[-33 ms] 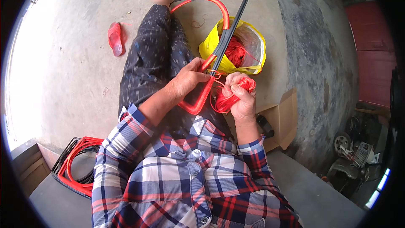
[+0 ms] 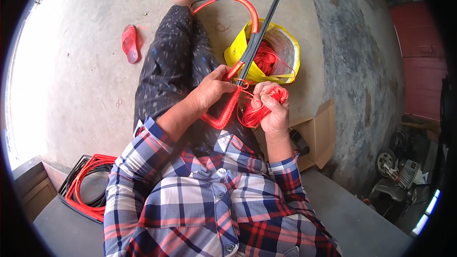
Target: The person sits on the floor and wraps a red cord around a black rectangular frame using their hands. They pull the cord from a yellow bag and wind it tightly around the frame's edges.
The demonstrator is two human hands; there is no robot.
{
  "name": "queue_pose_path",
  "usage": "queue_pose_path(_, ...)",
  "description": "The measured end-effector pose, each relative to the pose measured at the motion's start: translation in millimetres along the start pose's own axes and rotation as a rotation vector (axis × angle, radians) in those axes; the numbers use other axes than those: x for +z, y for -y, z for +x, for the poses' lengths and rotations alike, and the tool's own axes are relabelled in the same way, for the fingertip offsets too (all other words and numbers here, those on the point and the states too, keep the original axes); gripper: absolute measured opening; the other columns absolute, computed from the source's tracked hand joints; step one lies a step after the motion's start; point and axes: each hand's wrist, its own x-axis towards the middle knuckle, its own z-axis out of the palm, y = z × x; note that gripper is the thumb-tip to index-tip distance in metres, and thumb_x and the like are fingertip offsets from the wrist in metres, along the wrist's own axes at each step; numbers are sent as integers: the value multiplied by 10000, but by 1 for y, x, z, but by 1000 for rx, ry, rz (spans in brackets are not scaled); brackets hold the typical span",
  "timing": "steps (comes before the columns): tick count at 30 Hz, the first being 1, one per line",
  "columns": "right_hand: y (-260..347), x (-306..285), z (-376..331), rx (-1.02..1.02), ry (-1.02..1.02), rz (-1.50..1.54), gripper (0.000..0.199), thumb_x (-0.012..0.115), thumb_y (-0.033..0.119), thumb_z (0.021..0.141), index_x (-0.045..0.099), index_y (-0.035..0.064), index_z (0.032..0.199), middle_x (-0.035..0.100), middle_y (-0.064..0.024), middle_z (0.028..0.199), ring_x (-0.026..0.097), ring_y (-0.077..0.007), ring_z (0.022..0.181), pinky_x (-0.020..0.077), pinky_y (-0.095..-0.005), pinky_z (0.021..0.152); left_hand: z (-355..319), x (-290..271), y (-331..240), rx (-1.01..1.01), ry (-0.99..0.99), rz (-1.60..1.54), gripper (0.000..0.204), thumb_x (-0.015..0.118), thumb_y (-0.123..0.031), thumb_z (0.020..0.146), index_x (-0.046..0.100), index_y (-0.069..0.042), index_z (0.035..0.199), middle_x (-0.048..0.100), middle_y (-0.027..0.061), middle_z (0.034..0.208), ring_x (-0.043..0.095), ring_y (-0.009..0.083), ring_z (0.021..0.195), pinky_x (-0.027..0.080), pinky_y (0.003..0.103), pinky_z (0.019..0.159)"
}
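Over my lap lies a black frame (image 2: 267, 21) with a squared outline and a curved inner part, partly wrapped in red cord. Its near corner is tightly covered by red winding (image 2: 222, 122). My left hand (image 2: 213, 87) is closed round the frame just above that wound corner. To its right, my right hand (image 2: 272, 109) grips a bundle of red cord (image 2: 253, 115), with loops hanging below the fingers. A strand runs from the bundle to the frame, at the upper end of the winding. The left fingertips are partly hidden behind the frame.
A yellow bag (image 2: 233, 53) holding more red cord (image 2: 265, 60) stands beyond my right hand. Right of my lap is an open cardboard box (image 2: 324, 133). A red slipper (image 2: 129, 44) lies on the floor at left; red and black frames (image 2: 81, 181) rest beside my left elbow.
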Motion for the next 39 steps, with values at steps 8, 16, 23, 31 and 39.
queue_pose_path(8, 4, 2, 5, 2, -216, -294, 252, 710, 79, 872, 667, 17, 1112, 632, -28, 828, 565, -96, 683, 465, -240, 653, 1, -1, 0, 3, -1, 33, 341, 618, -60, 860, 546, -28, 1192, 565, 20, 1039, 516, 133, 1026, 380, 274, 958)
queue_pose_path(16, 18, -1, 11, 200, -122, -581, 163, 746, 160, 863, 641, 44, 818, 584, 20, 690, 535, -67, 622, 434, -240, 580, 0, 1, -1, 0, -23, 45, 361, 625, -93, 852, 554, -23, 1199, 554, 8, 1001, 502, 121, 976, 379, 262, 924)
queue_pose_path(23, 29, 38, -14, 8, 144, -891, 264, 739, 131, 848, 538, 31, 709, 508, -23, 609, 487, -77, 584, 412, -288, 558, -5, 17, -19, -84, -129, -76, 181, 608, -138, 852, 595, -73, 1020, 479, -46, 819, 397, 86, 753, 333, 241, 712)
queue_pose_path(31, 36, 34, -23, 146, 4, -587, 174, 700, 73, 862, 567, 53, 753, 556, 36, 694, 505, -61, 618, 411, -244, 575, 0, 8, -11, -66, -104, -131, 196, 617, -122, 844, 599, -67, 1031, 550, -20, 895, 478, 95, 819, 385, 240, 782)
queue_pose_path(39, 60, 6, -11, -59, -244, -531, 172, 676, 82, 904, 689, -26, 1037, 633, 2, 762, 550, -64, 661, 459, -219, 634, -35, 11, 1, 666, -371, 738, 341, 695, -70, 734, 559, -29, 1045, 525, 119, 1001, 522, 281, 960, 442, 372, 898)
